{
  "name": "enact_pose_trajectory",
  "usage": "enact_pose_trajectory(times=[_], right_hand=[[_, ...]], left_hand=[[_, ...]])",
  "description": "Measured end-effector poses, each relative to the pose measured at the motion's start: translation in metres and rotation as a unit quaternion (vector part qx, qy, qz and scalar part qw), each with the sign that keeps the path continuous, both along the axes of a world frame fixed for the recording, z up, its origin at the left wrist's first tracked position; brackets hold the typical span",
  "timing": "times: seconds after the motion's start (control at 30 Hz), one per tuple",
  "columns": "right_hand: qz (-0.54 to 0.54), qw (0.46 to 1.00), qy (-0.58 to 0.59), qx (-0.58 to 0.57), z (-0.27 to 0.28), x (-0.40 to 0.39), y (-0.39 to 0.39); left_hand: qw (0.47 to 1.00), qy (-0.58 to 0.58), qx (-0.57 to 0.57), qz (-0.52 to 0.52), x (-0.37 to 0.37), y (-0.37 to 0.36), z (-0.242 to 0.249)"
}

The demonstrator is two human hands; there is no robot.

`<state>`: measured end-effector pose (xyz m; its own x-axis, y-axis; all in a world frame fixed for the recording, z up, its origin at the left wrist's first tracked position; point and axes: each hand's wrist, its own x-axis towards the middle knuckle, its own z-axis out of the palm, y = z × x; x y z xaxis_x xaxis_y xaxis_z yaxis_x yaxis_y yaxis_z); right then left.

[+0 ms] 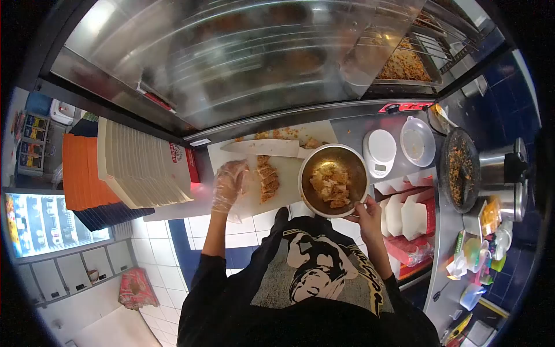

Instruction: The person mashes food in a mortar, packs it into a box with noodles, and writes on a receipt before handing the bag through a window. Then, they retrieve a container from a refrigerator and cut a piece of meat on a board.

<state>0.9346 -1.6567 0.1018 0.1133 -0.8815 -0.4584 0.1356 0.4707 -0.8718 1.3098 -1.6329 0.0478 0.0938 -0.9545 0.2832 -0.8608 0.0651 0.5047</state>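
Observation:
A clear plastic glove covers my left hand (230, 184), which is just left of the sliced meat (267, 179) on the white cutting board (222, 155); its fingers are blurred under the glove. My bare right hand (365, 217) grips the lower right rim of a metal bowl (305, 194). Pieces of meat (332, 182) lie inside that bowl. Behind the sliced meat a large knife (263, 147) lies across the board, with its handle end partly behind the bowl. Small crumbs are scattered near the board's back edge.
Stacked food boxes (141, 168) stand at the left. Right of the bowl are a white scale (380, 151), a clear plastic container (417, 141) and a dark pan with crumbs (459, 168). A glass-fronted cabinet (243, 69) rises behind the board.

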Motion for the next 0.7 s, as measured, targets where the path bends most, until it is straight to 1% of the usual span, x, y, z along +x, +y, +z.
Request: enact_pose_trajectory(times=[0.03, 0.07, 0.13, 0.17, 0.23, 0.27, 0.33, 0.37, 0.43, 0.47, 0.53, 0.57, 0.6, 0.63, 0.67, 0.7], right_hand=[[0.001, 1.000, 0.002, -0.005, 0.000, -0.002, 0.000], [0.001, 1.000, 0.003, -0.004, 0.001, -0.003, 0.000], [0.011, 1.000, 0.002, 0.001, 0.004, -0.002, -0.002], [0.015, 1.000, 0.002, 0.002, 0.005, -0.001, -0.003], [0.016, 1.000, -0.010, 0.005, 0.006, 0.004, -0.004], [0.019, 1.000, -0.022, 0.007, 0.007, 0.005, -0.003], [0.032, 0.999, -0.021, 0.012, 0.003, 0.006, -0.002], [0.045, 0.999, -0.019, 0.015, 0.000, 0.007, -0.001], [0.055, 0.998, -0.018, 0.023, -0.002, 0.010, 0.001], [0.063, 0.997, -0.025, 0.022, -0.001, 0.012, 0.002], [0.070, 0.997, -0.033, 0.020, -0.002, 0.016, 0.004], [0.075, 0.996, -0.031, 0.023, -0.004, 0.017, 0.005], [0.081, 0.996, -0.030, 0.027, -0.005, 0.018, 0.007], [0.086, 0.995, -0.028, 0.030, -0.007, 0.019, 0.008], [0.086, 0.995, -0.028, 0.030, -0.007, 0.021, 0.008], [0.092, 0.995, -0.024, 0.025, -0.008, 0.023, 0.008]], left_hand=[[0.999, -0.003, 0.021, -0.027, 0.003, 0.002, -0.013], [0.999, -0.002, 0.023, -0.028, 0.001, 0.001, -0.019], [0.993, -0.095, 0.070, 0.008, -0.001, -0.003, -0.031], [0.993, -0.095, 0.070, 0.008, -0.002, -0.006, -0.030], [0.988, -0.075, 0.133, 0.031, -0.002, -0.012, -0.030], [0.988, -0.074, 0.134, 0.032, -0.002, -0.014, -0.031], [0.969, -0.085, 0.232, 0.019, 0.001, -0.018, -0.034], [0.969, -0.085, 0.232, 0.019, 0.001, -0.020, -0.042], [0.935, -0.274, 0.223, 0.020, 0.000, -0.023, -0.060], [0.935, -0.274, 0.223, 0.019, 0.001, -0.022, -0.061], [0.933, -0.314, 0.174, -0.002, 0.007, -0.020, -0.063], [0.933, -0.314, 0.173, -0.002, 0.005, -0.018, -0.054], [0.975, -0.181, 0.125, 0.038, -0.001, -0.014, -0.034], [0.993, -0.044, 0.073, 0.077, -0.007, -0.012, -0.012], [0.993, -0.044, 0.073, 0.077, -0.017, -0.011, 0.010], [0.997, 0.045, 0.038, 0.055, -0.032, -0.011, 0.034]])
